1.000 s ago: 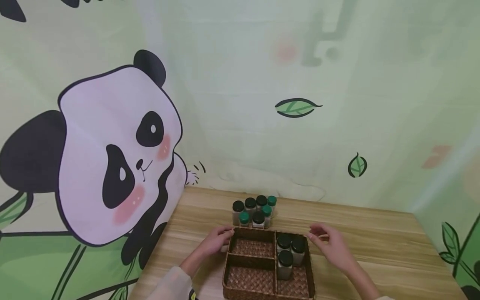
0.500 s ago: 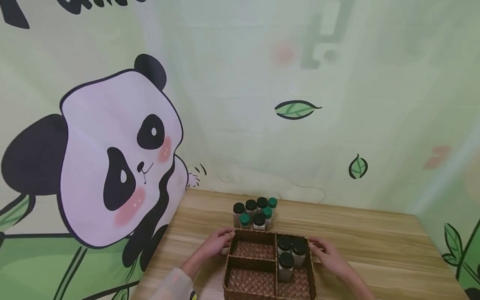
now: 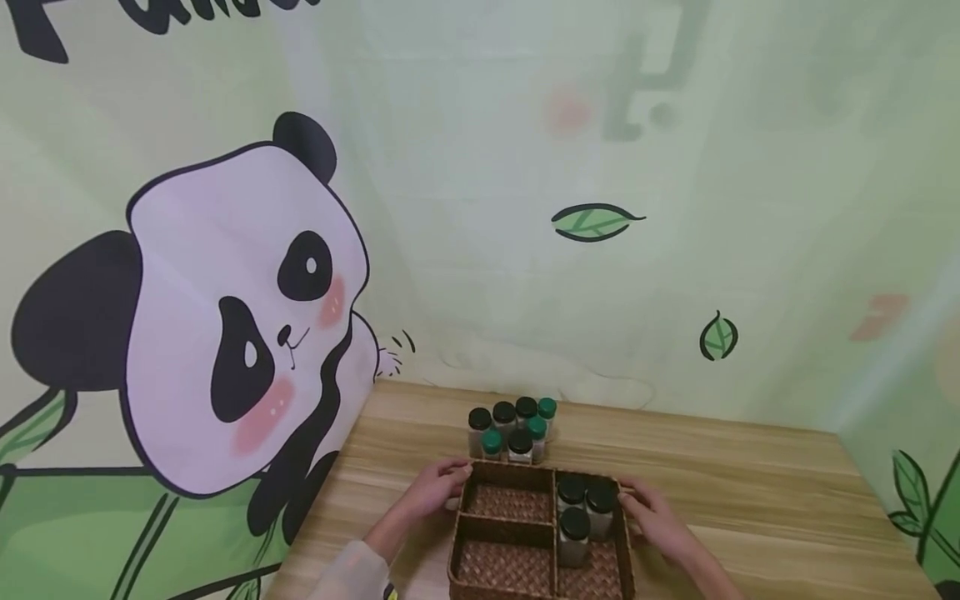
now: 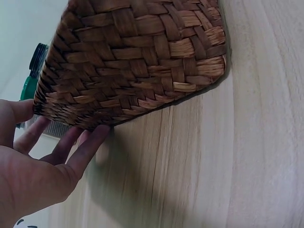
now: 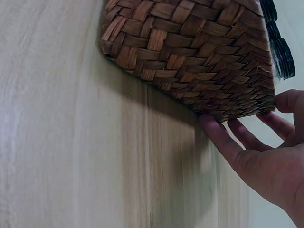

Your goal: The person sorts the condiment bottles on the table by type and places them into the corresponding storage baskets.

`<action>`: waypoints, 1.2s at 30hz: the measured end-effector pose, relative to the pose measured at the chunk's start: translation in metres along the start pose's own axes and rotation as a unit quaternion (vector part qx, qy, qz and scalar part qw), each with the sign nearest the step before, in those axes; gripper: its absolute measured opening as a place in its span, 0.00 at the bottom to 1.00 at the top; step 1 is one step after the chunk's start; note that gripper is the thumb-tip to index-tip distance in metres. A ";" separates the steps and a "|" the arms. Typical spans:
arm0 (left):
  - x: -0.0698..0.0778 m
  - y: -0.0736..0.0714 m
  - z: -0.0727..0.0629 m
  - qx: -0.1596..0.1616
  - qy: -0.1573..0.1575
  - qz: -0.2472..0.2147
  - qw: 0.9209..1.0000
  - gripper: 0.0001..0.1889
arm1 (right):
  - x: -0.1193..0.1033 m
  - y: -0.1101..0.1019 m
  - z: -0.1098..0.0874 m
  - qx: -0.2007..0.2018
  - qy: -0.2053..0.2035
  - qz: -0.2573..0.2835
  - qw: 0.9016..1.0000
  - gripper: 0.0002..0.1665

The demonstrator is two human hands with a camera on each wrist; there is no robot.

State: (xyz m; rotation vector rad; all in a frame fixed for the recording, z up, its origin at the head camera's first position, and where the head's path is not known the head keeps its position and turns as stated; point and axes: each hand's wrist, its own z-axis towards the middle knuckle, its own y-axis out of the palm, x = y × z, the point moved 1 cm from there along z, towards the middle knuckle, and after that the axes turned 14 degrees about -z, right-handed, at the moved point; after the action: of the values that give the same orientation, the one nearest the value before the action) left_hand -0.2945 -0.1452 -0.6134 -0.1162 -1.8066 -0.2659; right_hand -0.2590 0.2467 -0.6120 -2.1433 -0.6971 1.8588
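Woven tray [image 3: 540, 534]: brown, rectangular, set before the person; near edge cut off by bottom of head view. Two smaller comps. on L, one long comp. on R. Couldn't tell if base sat fully flat.
L comps.: one behind the other, low divider betw. them, woven floor showing in both.
R comp.: three black-lidded jars [image 3: 575, 528] stood upright in its far part — two side by side at back, one in front of the L one. Woven floor visible toward near end.
Left hand [image 3: 435, 487]: at tray's far L corner. Thumb at rim, fingers [image 4: 88, 151] spread a little along outer wall, one tip at lower edge; corner held betw. thumb & fingers.
Right hand [image 3: 656, 512]: same hold at far R corner — thumb at rim, fingers [image 5: 221, 137] apart, a tip down at lower edge of wall.
Jars behind tray [image 3: 520, 442]: cluster of seven, upright, just beyond far wall; four black lids, three green. Contact w/ wall not clear.
Sleeve [image 3: 348, 573]: pale, on L forearm. Scrap of yellow/black item [image 3: 391, 594] next to it, too small to ID.
Table [image 3: 757, 479]: light wood grain, under tray & jars; shadows fell by both hands in wrist views.
Backdrop [image 3: 465, 167]: pale green sheet, printed panda [image 3: 195, 292] at L, leaf prints [image 3: 592, 223] at ctr. & R, black lettering [image 3: 161, 17] cut off at top L.
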 end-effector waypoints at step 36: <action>0.064 0.012 0.064 0.080 0.191 0.252 0.945 0.23 | 0.014 -0.001 -0.001 0.028 -0.058 -0.035 0.997 0.27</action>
State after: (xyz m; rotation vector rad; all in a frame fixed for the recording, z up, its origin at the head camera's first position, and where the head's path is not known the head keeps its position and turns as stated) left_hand -0.3688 -0.1224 -0.5647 -0.3792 -1.3489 0.2140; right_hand -0.2574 0.2546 -0.6235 -1.9650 -0.7246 1.9541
